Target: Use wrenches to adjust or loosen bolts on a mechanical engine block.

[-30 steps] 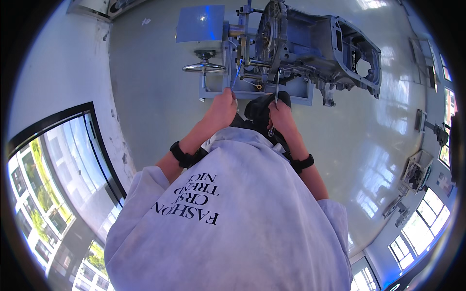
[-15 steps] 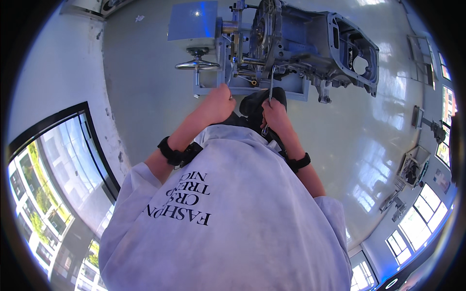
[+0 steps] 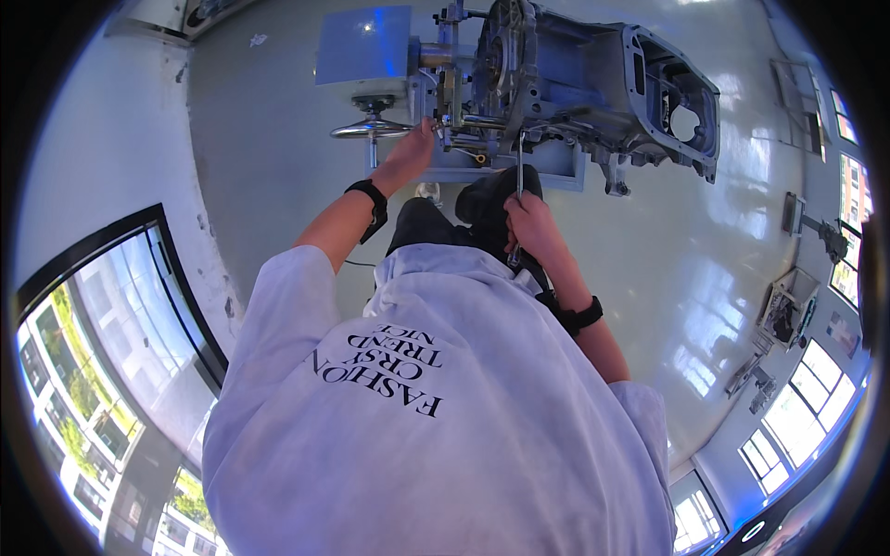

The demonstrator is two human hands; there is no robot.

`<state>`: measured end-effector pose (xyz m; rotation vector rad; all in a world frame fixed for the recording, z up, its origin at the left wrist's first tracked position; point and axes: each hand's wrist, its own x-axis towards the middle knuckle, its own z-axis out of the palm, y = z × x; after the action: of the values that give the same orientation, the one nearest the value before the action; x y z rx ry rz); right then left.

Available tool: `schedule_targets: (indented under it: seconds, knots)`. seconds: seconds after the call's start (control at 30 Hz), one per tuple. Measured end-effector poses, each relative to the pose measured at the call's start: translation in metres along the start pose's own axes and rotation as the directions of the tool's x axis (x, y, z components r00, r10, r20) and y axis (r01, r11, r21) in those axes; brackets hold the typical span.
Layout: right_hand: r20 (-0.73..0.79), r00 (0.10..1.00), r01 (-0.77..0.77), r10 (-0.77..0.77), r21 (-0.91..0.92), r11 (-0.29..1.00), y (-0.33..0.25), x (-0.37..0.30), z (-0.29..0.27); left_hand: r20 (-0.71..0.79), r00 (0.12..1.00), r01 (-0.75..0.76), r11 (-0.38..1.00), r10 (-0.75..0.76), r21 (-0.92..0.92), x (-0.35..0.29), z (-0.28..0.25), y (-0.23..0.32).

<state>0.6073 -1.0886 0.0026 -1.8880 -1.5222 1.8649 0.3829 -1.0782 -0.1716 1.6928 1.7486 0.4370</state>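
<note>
A long chrome wrench [image 3: 520, 178] runs up from my right hand [image 3: 533, 224], whose fingers are closed around its lower part. The wrench's upper end meets the lower edge of a large grey metal gearbox housing [image 3: 579, 79]; the exact contact is too small to make out. My left hand [image 3: 411, 155] is raised to the left, its fingertips pinched together at the metal clamping frame [image 3: 451, 88] beside the housing. Whatever those fingers grip, if anything, is hidden. Just left of them sits a chrome handwheel [image 3: 357, 131].
A flat grey box [image 3: 363, 44] tops the stand left of the housing. Below the housing lies the stand's grey base tray [image 3: 562, 169]. My dark-clad knees and shoe [image 3: 502, 196] are close under it. A glass door [image 3: 120, 371] is at left; equipment [image 3: 788, 306] lines the right wall.
My left hand has moved up and away from my lap to the clamping frame, its arm stretching out. The right hand stays on the wrench, shifted only slightly.
</note>
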Motion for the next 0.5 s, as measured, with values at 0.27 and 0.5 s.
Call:
schedule_targets:
  seconds: [0.27, 0.5]
  knots:
    - [0.012, 1.000, -0.017, 0.017, 0.027, 0.999, 0.003, 0.004, 0.002, -0.174, 0.966, 0.091, 0.877, -0.194, -0.472, -0.019, -0.012, 0.012]
    - [-0.011, 1.000, 0.029, -0.029, -0.007, 1.000, 0.009, 0.006, 0.002, -0.034, 0.979, 0.160, 0.862, -0.201, -0.480, -0.085, -0.075, 0.078]
